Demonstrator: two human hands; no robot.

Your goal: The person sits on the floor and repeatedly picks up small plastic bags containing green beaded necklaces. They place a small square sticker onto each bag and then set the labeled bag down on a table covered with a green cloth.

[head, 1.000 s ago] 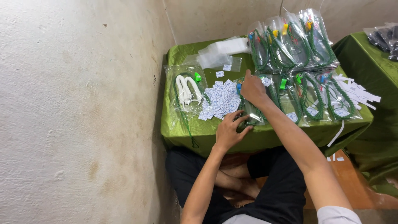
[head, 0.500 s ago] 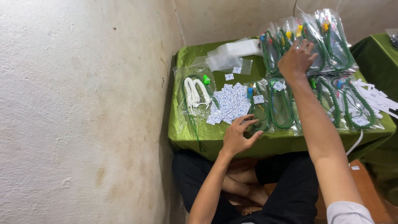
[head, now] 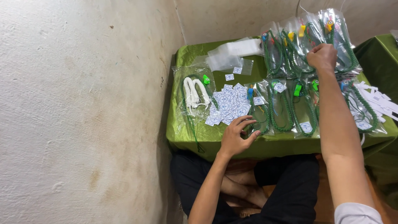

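Head view: right hand [head: 322,57] is closed on a clear bag of green cord [head: 336,39] at the bench's [head: 188,137] far edge; it looks light, limp and slippery (best pinched at an edge). Left hand [head: 236,136], fingers loosely curled, touches another bagged cord [head: 258,108] beside loose paper labels [head: 229,108].

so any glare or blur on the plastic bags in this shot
Head view: soft, even light; the clear plastic bags of green cord at the far edge show pale sheen, blurring their contents; the small white paper labels stay sharp; the green cloth-covered table throws deep shadow beneath; the edges bend slightly.
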